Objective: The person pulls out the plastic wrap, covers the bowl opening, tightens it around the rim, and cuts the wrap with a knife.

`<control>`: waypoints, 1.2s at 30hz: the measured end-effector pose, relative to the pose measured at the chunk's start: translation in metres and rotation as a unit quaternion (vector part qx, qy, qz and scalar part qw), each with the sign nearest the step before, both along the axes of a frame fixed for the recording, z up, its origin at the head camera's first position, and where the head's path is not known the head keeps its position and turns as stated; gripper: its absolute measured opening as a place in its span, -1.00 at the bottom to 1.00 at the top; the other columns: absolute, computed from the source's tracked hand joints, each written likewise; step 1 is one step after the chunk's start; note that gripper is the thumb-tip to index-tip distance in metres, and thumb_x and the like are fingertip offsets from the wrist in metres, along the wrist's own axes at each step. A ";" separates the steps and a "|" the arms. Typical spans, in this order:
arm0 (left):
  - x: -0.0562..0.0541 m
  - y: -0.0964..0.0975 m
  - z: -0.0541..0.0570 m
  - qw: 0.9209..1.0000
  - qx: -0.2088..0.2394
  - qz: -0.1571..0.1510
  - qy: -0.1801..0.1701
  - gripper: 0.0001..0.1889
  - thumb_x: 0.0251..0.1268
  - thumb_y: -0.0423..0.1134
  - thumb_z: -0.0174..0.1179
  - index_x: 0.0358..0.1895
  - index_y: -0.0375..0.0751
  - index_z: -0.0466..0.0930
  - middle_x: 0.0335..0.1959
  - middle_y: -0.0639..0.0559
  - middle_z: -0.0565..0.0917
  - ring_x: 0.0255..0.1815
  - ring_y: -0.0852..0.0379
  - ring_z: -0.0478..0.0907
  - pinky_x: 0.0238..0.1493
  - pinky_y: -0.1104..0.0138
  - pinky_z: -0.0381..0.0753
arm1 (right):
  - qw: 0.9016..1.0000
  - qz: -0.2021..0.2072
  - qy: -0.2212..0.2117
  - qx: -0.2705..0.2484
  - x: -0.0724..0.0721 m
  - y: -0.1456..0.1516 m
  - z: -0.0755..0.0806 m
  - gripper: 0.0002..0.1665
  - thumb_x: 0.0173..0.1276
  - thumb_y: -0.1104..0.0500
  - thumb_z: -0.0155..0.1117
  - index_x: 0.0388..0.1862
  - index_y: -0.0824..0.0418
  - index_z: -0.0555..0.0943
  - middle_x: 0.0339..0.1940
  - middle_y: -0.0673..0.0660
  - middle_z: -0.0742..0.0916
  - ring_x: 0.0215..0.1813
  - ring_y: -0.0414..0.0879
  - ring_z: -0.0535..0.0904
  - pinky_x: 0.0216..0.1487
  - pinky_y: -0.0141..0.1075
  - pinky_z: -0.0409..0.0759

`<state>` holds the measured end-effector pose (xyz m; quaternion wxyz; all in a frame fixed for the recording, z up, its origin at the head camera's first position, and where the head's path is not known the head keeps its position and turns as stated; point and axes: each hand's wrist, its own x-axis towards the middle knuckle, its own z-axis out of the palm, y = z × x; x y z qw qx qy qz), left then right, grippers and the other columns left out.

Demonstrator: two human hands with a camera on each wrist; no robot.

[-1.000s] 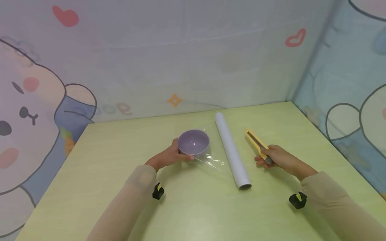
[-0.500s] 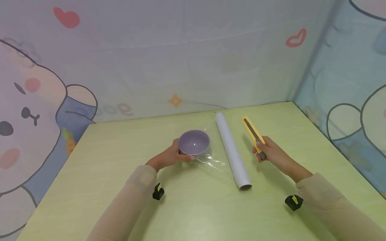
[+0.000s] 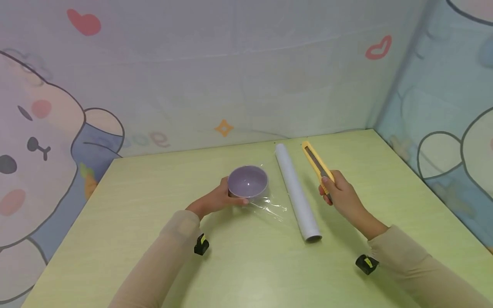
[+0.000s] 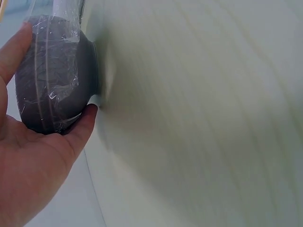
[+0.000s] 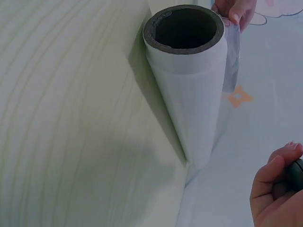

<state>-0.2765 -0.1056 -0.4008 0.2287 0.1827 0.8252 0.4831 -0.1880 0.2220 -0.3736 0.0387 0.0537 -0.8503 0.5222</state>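
My left hand [image 3: 213, 202] grips the side of a small purple bowl [image 3: 247, 182], thumb at the front. Clear cling film [image 3: 271, 209] covers the bowl and stretches right to a long white roll [image 3: 295, 192] lying on the table. In the left wrist view, wrinkled film clings to the bowl's side [image 4: 57, 85], which sits between thumb and fingers. To the right of the roll, my right hand [image 3: 344, 200] holds a yellow utility knife [image 3: 315, 159] above the table, pointing away. Only the knife's dark end [image 5: 296, 174] shows in the right wrist view.
The pale yellow-green table [image 3: 154, 184] backs onto a printed cloth wall [image 3: 254, 85], with another cloth side [image 3: 443, 107] at the right. A black wrist camera [image 3: 366, 264] hangs below the right sleeve, and another [image 3: 201, 244] below the left.
My right hand has carried the utility knife left and away from me, toward the roll, and the knife has lifted. The left hand, bowl and roll have stayed in place.
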 end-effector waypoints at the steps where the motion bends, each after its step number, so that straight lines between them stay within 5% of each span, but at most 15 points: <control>1: 0.000 0.000 0.000 1.000 -0.001 0.001 -0.001 0.03 -0.02 -0.13 0.39 0.38 -0.13 -0.23 0.33 -0.15 0.01 0.32 -0.09 0.13 0.34 0.01 0.11 | 1.000 -0.004 0.000 0.002 0.000 0.000 0.000 -0.57 0.50 -0.04 -0.23 -0.02 0.33 0.24 -0.49 0.02 0.51 -0.59 -0.24 0.38 -0.54 -0.37 0.39; 9: 0.003 0.000 0.001 1.000 0.007 0.006 -0.004 0.03 -0.02 -0.16 0.39 0.39 -0.11 -0.23 0.34 -0.14 -0.01 0.33 -0.10 0.12 0.35 0.01 0.08 | 0.998 -0.033 0.000 0.048 0.003 -0.001 -0.004 -0.55 0.48 -0.10 -0.20 -0.15 0.30 0.32 -0.56 0.09 0.54 -0.64 -0.22 0.38 -0.64 -0.36 0.33; 15: 0.003 -0.002 0.000 1.000 0.014 0.000 -0.008 0.02 -0.02 -0.15 0.39 0.38 -0.09 -0.22 0.33 -0.12 0.02 0.32 -0.09 0.13 0.34 0.01 0.11 | 0.997 -0.065 -0.003 0.033 0.003 -0.001 -0.003 -0.52 0.43 -0.15 -0.12 -0.19 0.29 0.36 -0.57 0.18 0.55 -0.65 -0.22 0.37 -0.64 -0.37 0.35; 30: 0.000 -0.001 -0.003 1.000 0.014 -0.007 -0.010 0.05 -0.02 -0.14 0.39 0.38 -0.11 -0.26 0.33 -0.14 0.00 0.32 -0.10 0.13 0.35 0.01 0.09 | 0.991 -0.121 0.001 0.062 0.001 0.010 -0.006 -0.40 0.27 -0.32 0.02 -0.37 0.23 0.47 -0.76 0.01 0.49 -0.73 -0.16 0.27 -0.72 -0.33 0.22; 36: -0.001 -0.001 -0.003 1.000 0.026 -0.017 0.002 0.02 0.00 -0.18 0.37 0.39 -0.11 -0.25 0.33 -0.15 0.02 0.33 -0.10 0.13 0.35 0.00 0.09 | 0.996 -0.064 -0.041 -0.050 0.000 0.013 -0.009 -0.40 0.35 -0.27 -0.08 -0.15 0.28 0.41 -0.67 -0.08 0.54 -0.67 -0.24 0.35 -0.60 -0.35 0.40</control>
